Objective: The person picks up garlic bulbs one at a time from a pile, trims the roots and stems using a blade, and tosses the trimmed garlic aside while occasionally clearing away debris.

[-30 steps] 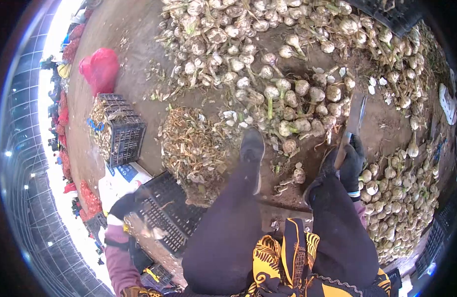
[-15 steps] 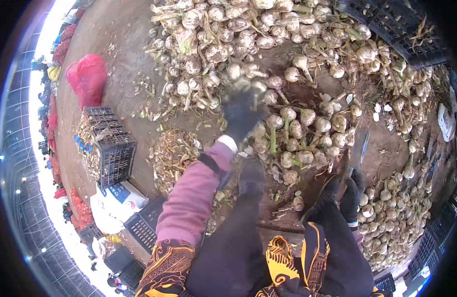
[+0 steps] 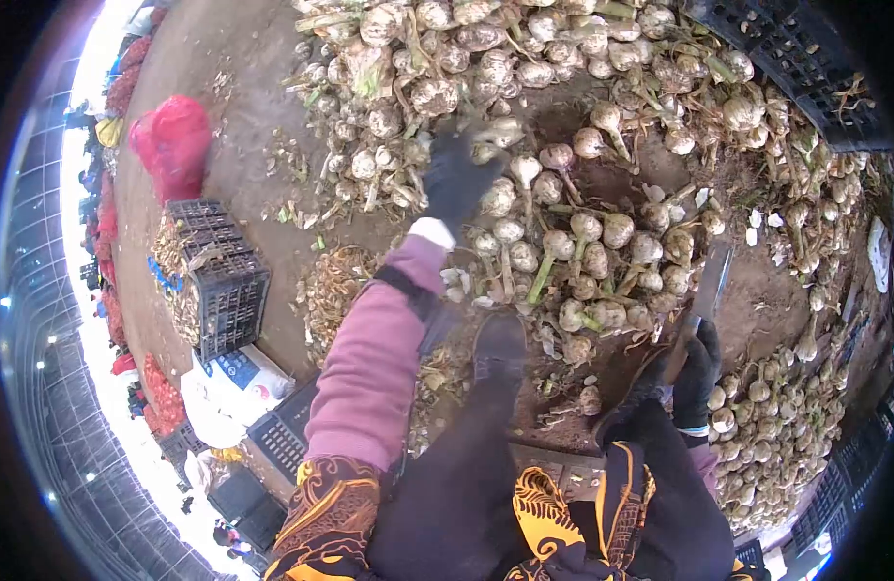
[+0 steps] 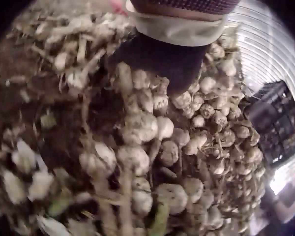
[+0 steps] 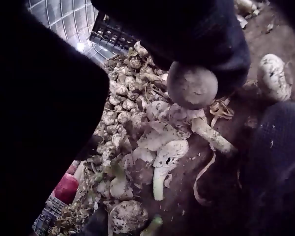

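Observation:
In the head view my left hand [image 3: 458, 181], in a dark glove, reaches into the near side of a heap of garlic bulbs [image 3: 498, 198] with stems. Its fingertips are right at a pale bulb [image 3: 502, 131]. In the left wrist view the dark glove [image 4: 162, 59] is among bulbs, its fingers mostly hidden; I cannot tell whether they grip one. My gloved right hand [image 3: 697, 373] holds a knife [image 3: 715, 281] by its wooden handle beside my right leg, blade pointing away from me. The handle's round end [image 5: 191, 85] shows under the glove in the right wrist view.
Smaller bulbs [image 3: 781, 436] with stems cut short lie in a pile at right. Dry trimmings [image 3: 338, 295] are heaped left of my feet. A black crate of scraps [image 3: 232, 290], a pink bag [image 3: 174, 145] and a white sack [image 3: 236, 387] stand at left. Another black crate [image 3: 795, 63] is at far right.
My left hand has swung from above the black crate at lower left, where a blurred pale thing was below it, to the garlic heap. The right hand keeps the knife in about the same place.

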### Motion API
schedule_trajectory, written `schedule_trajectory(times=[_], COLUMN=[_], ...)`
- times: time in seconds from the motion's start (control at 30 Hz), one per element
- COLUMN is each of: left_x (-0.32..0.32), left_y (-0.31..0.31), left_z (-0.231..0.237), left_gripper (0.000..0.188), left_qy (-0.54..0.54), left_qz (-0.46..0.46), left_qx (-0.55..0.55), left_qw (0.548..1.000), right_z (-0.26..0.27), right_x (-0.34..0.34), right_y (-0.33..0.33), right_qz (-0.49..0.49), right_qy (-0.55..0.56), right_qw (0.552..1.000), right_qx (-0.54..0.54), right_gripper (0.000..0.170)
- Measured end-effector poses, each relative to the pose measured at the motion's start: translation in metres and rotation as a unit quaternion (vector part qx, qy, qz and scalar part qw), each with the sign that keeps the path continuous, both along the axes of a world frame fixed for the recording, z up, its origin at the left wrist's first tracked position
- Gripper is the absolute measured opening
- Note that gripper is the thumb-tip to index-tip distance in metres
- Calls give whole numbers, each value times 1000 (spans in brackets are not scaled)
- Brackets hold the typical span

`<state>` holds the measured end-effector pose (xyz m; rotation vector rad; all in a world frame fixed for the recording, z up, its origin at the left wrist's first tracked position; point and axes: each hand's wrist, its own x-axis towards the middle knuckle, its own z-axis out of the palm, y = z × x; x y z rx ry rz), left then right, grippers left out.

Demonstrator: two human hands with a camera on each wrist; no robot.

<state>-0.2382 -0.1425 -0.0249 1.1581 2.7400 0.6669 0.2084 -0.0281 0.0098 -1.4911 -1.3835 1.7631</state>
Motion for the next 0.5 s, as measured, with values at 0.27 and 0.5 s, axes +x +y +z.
schedule_trajectory(times=[0.27,0.5], left_x=[75,30], left_y=[-7,-16], left_z=[43,49], left_gripper=[35,39], left_qy=[-148,-119], left_qz=[-169,-12], left_qx=[82,33], left_qw=[971,992], right_z=[15,10], right_x=[-23,-6], right_y=[-3,3], right_qz=[34,22], right_qy=[-8,-2], right_qw=[999,1000], right_qx=[24,16], right_gripper=[41,32])
